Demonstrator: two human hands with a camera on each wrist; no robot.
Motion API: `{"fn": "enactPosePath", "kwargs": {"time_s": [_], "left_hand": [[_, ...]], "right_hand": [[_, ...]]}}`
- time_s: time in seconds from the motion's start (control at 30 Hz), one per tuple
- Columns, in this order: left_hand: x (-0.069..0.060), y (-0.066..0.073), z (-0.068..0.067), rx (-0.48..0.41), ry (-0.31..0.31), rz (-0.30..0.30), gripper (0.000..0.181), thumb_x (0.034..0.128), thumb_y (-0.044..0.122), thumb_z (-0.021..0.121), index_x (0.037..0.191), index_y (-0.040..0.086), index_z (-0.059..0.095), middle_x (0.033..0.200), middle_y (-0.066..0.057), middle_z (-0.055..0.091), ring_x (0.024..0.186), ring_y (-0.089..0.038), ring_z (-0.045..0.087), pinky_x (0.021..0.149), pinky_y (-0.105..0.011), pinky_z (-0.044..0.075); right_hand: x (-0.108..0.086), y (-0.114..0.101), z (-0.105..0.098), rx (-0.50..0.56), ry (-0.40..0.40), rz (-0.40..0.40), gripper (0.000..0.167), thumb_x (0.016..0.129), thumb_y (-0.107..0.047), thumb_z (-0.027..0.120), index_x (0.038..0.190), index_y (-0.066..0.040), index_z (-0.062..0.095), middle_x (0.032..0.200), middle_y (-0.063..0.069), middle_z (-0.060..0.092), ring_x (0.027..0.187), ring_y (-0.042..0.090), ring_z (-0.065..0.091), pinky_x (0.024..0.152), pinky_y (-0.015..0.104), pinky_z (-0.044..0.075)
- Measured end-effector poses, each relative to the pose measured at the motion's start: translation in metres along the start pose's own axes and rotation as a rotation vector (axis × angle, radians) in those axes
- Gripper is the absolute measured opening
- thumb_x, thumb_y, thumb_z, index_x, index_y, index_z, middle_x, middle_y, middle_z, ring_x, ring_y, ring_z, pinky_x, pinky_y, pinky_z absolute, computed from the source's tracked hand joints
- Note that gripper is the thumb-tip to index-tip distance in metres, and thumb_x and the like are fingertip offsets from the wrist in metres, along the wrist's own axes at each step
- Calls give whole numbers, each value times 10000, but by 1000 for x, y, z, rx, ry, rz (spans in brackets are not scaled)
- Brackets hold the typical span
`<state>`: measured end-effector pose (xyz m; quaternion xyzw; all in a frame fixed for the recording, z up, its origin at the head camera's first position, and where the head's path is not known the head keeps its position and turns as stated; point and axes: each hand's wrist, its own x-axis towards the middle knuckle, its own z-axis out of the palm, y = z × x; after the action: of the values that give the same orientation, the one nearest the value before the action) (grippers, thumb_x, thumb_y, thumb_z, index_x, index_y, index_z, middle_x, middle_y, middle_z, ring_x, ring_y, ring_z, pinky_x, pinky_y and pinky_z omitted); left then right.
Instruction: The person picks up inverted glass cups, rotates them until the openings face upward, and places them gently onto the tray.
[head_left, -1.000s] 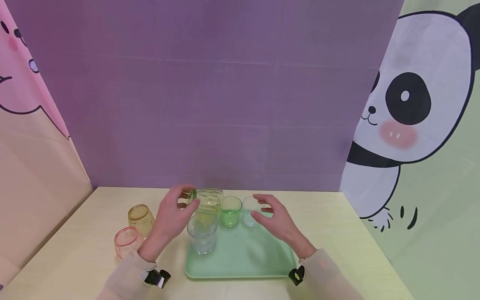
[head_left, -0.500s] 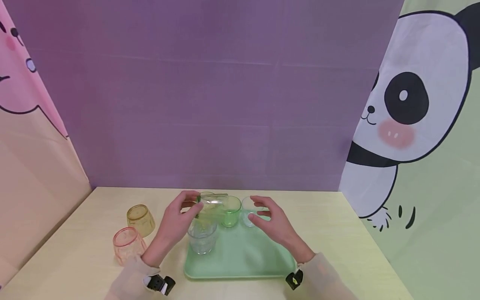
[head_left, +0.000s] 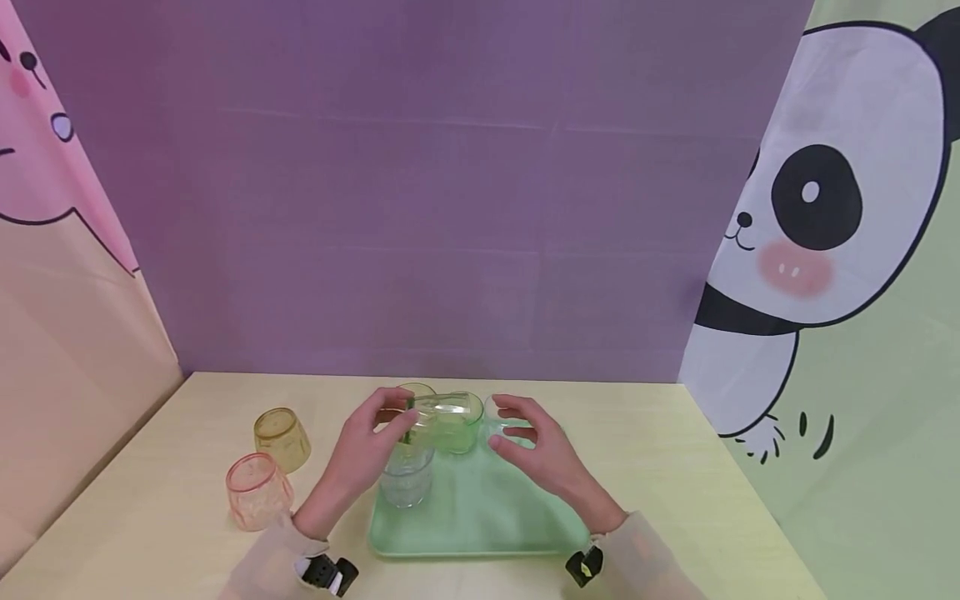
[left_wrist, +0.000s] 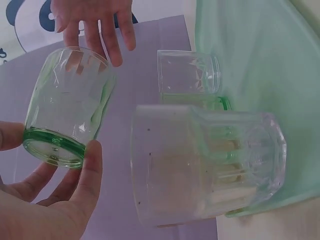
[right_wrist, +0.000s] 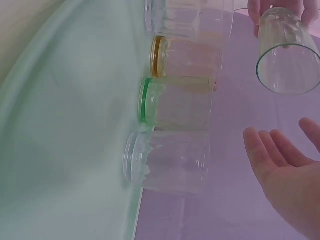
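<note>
My left hand (head_left: 363, 442) pinches a pale green drinking glass (left_wrist: 70, 100) round its thick base. The glass lies sideways in the air, its rim towards my right hand (head_left: 540, 446). With fingers bent loosely and holding nothing, the right hand hovers apart from that rim. Below, a green tray (head_left: 487, 525) bears a large clear glass (head_left: 407, 485) at its left side. Along the tray's far side stand an amber glass (right_wrist: 185, 57), a green glass (right_wrist: 175, 102) and another clear glass (right_wrist: 170, 160) in a row. The held glass partly covers this row in the head view.
Left of the tray, a brown-yellow glass (head_left: 282, 439) and a pink glass (head_left: 258, 492) stand on the pale wooden table (head_left: 660, 500). A purple backdrop (head_left: 450, 208) rises behind the table's far edge, with printed side panels at left and right.
My left hand has carried the pale green glass to the right, towards the right hand and over the green glass. The right hand has shifted slightly left. The standing glasses stay put.
</note>
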<state>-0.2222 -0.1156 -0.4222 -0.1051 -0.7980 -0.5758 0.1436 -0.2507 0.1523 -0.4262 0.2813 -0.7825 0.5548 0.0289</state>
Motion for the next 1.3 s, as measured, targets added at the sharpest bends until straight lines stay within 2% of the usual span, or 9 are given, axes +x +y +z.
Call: {"fn": "enactPosePath", "kwargs": {"time_s": [0.17,0.27,0.4,0.5,0.7,0.87,1.17,1.3], "left_hand": [[-1,0,5,-21,-8,-10,291,1001,188,642,1267,70,634,1194,-112,655,1091,-261,630,863,-358,531],[-2,1,7,-24,-11,-2,286,998,189,648,1261,78,639,1183,-111,658,1089,-258,635,854,-346,538],[-4,4,10,-40,-9,10,278,996,188,654,1255,87,645,1173,-92,661,1093,-255,640,845,-326,543],[-5,6,12,-68,-18,12,276,991,178,663,1252,88,646,1170,-87,657,1090,-250,642,835,-310,553],[-5,11,16,-140,-40,19,275,994,157,660,1251,62,642,1176,-93,633,1073,-246,648,820,-291,571],[-4,14,18,-183,-67,23,281,997,146,655,1254,33,636,1187,-115,625,1081,-263,644,819,-293,575],[0,14,17,-190,-124,21,299,993,156,659,1263,29,631,1224,-129,617,1124,-302,629,828,-292,569],[1,14,16,-146,-142,42,317,984,173,673,1269,37,638,1242,-109,623,1140,-280,618,874,-321,556]], "right_hand": [[0,0,2,30,-33,-22,561,933,-109,712,1453,-49,508,1453,166,510,1301,462,485,1036,438,492],[-1,-3,3,45,-46,-35,586,930,-110,709,1465,-27,484,1465,207,495,1301,454,493,1033,469,491],[-1,-6,5,79,-59,-58,613,923,-100,707,1473,7,458,1466,199,498,1298,457,496,1021,581,466],[0,-5,7,104,-64,-76,621,921,-86,712,1474,23,450,1458,203,501,1289,465,495,1010,594,468],[0,-5,8,168,-62,-96,639,915,-80,731,1482,7,449,1439,225,502,1282,469,496,996,467,518],[-1,-5,5,253,-62,-66,650,907,-88,752,1484,-39,458,1456,210,487,1312,455,481,978,351,533],[-3,-8,1,273,-57,-61,652,875,-87,791,1437,5,474,1387,235,513,1282,544,458,946,336,550],[-3,-10,-1,261,-55,-63,663,864,-81,798,1425,34,464,1381,256,506,1271,522,478,942,339,552]]}}
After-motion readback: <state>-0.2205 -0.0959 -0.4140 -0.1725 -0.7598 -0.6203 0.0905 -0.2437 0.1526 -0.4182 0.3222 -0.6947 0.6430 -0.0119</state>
